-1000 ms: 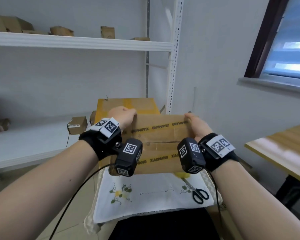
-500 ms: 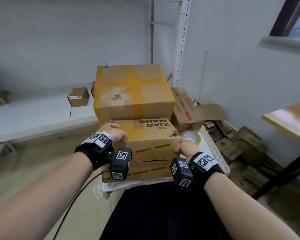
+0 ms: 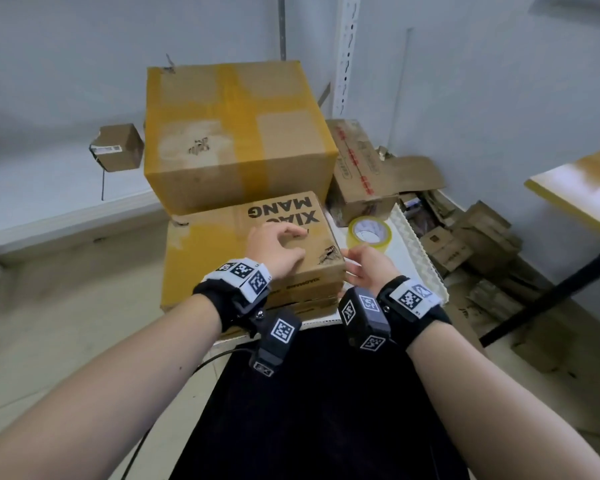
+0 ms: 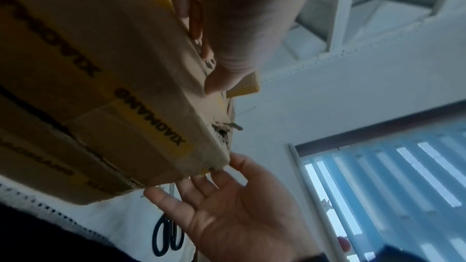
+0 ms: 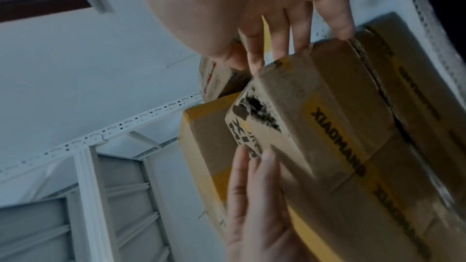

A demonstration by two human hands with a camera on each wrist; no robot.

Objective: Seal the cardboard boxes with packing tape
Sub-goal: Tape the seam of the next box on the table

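Your left hand [image 3: 278, 251] now lies flat on top of the flat box [image 3: 222, 251] instead of gripping its left edge. Your right hand [image 3: 368, 268] has let go of the right side and hangs open beside the torn corner. The box, carried a second ago, sits on the stack.

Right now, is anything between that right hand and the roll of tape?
Nothing visible. The right hand hovers open at the torn corner of the flat brown XIAOMANG cardboard box; the clear roll of packing tape lies just beyond it on the white cloth, unobstructed.
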